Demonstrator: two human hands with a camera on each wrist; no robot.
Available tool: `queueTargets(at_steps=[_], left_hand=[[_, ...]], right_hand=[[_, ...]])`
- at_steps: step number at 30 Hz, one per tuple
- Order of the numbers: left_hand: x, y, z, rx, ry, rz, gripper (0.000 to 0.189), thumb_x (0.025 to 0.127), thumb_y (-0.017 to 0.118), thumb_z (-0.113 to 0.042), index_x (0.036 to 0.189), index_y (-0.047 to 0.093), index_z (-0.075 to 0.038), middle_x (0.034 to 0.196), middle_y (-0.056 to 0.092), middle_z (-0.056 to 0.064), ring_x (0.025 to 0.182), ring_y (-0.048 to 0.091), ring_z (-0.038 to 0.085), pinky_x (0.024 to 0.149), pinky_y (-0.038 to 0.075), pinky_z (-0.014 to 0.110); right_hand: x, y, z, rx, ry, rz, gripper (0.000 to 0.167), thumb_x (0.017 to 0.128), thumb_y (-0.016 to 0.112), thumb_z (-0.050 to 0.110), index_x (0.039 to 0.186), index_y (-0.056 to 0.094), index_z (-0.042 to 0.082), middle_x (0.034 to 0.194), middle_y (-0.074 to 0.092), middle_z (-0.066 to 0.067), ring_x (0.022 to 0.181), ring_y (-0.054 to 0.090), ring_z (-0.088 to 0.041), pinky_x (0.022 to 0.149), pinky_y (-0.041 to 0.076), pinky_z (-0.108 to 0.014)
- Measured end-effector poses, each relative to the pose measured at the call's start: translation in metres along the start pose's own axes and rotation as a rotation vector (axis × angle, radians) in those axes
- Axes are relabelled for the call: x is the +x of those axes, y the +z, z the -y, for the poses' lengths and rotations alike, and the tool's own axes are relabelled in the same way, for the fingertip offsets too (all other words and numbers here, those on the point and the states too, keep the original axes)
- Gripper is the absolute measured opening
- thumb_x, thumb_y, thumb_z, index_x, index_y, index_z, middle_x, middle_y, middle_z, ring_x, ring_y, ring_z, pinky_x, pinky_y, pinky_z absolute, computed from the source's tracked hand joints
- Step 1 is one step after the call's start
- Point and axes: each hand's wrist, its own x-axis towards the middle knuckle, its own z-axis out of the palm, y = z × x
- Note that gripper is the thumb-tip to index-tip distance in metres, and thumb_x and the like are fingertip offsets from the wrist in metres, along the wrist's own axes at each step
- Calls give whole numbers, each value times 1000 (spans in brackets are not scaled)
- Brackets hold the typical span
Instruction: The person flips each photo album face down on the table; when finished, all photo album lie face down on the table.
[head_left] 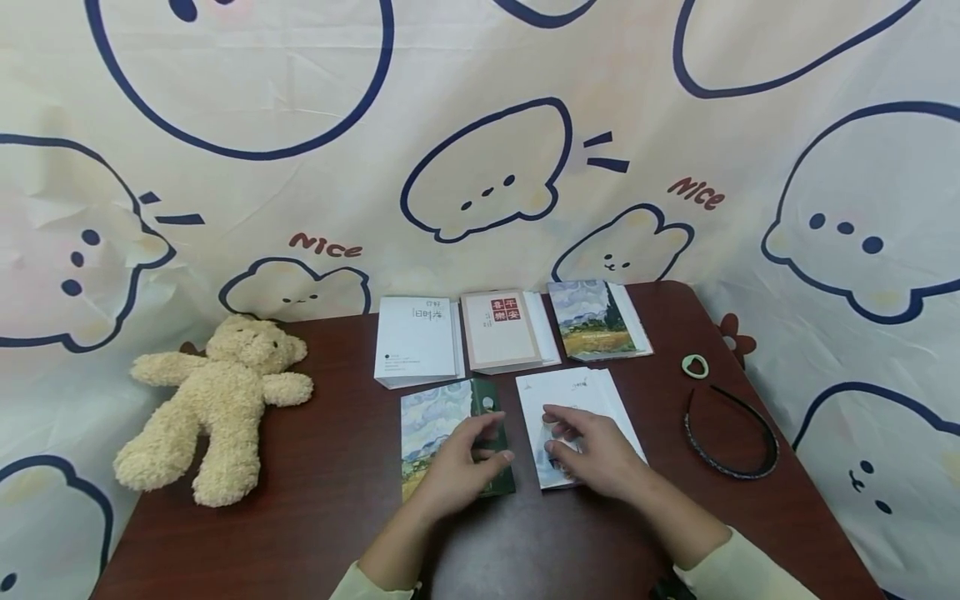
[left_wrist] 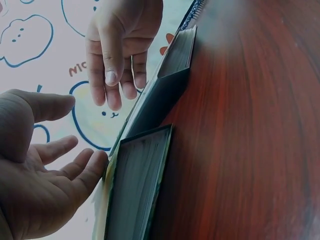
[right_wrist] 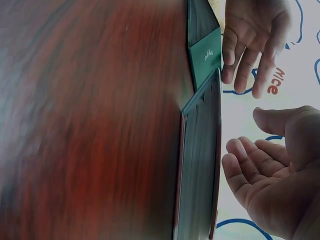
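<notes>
My left hand (head_left: 463, 467) hovers over a thick book (head_left: 427, 417) with a painted landscape cover and a green spine side. Its fingers are relaxed and hold nothing. Just above a white-covered book (head_left: 536, 400) is my right hand (head_left: 600, 454), fingers loosely bent around nothing. The two books lie side by side near the front of the table. Seen from the left wrist, the landscape book's page edges (left_wrist: 137, 185) face the camera, and the left fingertips come close to its cover; contact is unclear. The right wrist view shows the white book's page block (right_wrist: 200, 155) below a green spine (right_wrist: 206, 55).
Behind stand a white book (head_left: 414, 342), a beige book with red print (head_left: 498, 333) and another landscape book (head_left: 588, 321). A plush bear (head_left: 225, 400) lies left on the brown table (head_left: 322, 517). To the right are a green ring-shaped item (head_left: 695, 367) and a dark headband (head_left: 765, 467).
</notes>
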Motion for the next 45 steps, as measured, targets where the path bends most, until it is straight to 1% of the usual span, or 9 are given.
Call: queueTargets(at_steps=[7, 16, 22, 27, 30, 35, 39, 41, 45], left_hand=[[5, 10, -1, -21, -26, 20, 55, 98, 73, -16, 148, 53, -4, 139, 55, 21, 125, 60, 38, 99, 55, 41], [11, 23, -2, -41, -53, 31, 58, 97, 73, -14, 150, 51, -6, 146, 50, 19, 126, 60, 36, 100, 55, 43], [13, 30, 0, -45, -55, 38, 62, 96, 74, -17, 151, 49, -5, 144, 51, 20, 124, 62, 34, 98, 56, 42], [12, 36, 2, -40, -104, 51, 68, 95, 74, -19, 155, 44, -8, 148, 48, 18, 122, 63, 31, 95, 57, 42], [12, 39, 3, -34, -120, 60, 71, 95, 75, -22, 157, 42, -10, 151, 47, 17, 120, 65, 29, 92, 57, 41], [14, 43, 0, -35, -138, 87, 83, 94, 76, -24, 162, 31, -10, 158, 42, 18, 115, 68, 26, 84, 58, 37], [14, 46, -4, -26, -170, 112, 94, 94, 77, -29, 166, 20, -13, 161, 40, 18, 112, 68, 24, 79, 58, 36], [14, 48, -6, -4, -186, 122, 96, 93, 78, -32, 167, 18, -16, 160, 41, 16, 112, 67, 22, 79, 57, 37], [13, 50, -7, 28, -194, 132, 98, 92, 78, -36, 167, 18, -18, 142, 58, 16, 109, 67, 19, 82, 56, 41]], right_hand=[[-6, -10, -9, -40, 25, -52, 52, 93, 80, 17, 142, 63, 9, 124, 72, 2, 106, 69, -17, 92, 56, -46], [-12, -26, -19, -80, 109, -44, 53, 94, 79, 21, 143, 62, 12, 132, 69, -3, 118, 66, -24, 100, 53, -51], [-15, -32, -27, -112, 130, -58, 54, 92, 79, 20, 142, 62, 11, 134, 67, -9, 116, 66, -28, 98, 54, -54], [-17, -37, -33, -147, 148, -44, 55, 92, 80, 20, 143, 61, 11, 138, 63, -13, 113, 67, -31, 95, 56, -54], [-18, -40, -38, -162, 162, -33, 56, 93, 79, 22, 144, 60, 9, 141, 60, -17, 116, 65, -35, 96, 55, -56], [-21, -45, -48, -193, 178, -15, 62, 92, 80, 24, 146, 56, 5, 148, 54, -21, 132, 54, -41, 105, 47, -61], [-23, -48, -55, -212, 181, -5, 67, 91, 81, 26, 148, 53, 4, 150, 51, -22, 136, 51, -42, 108, 44, -62], [-24, -48, -57, -221, 176, -2, 69, 91, 81, 27, 149, 52, 4, 150, 51, -22, 135, 51, -42, 107, 44, -62], [-26, -49, -60, -234, 167, -7, 70, 90, 81, 27, 150, 52, 4, 150, 51, -22, 133, 53, -41, 104, 47, -61]])
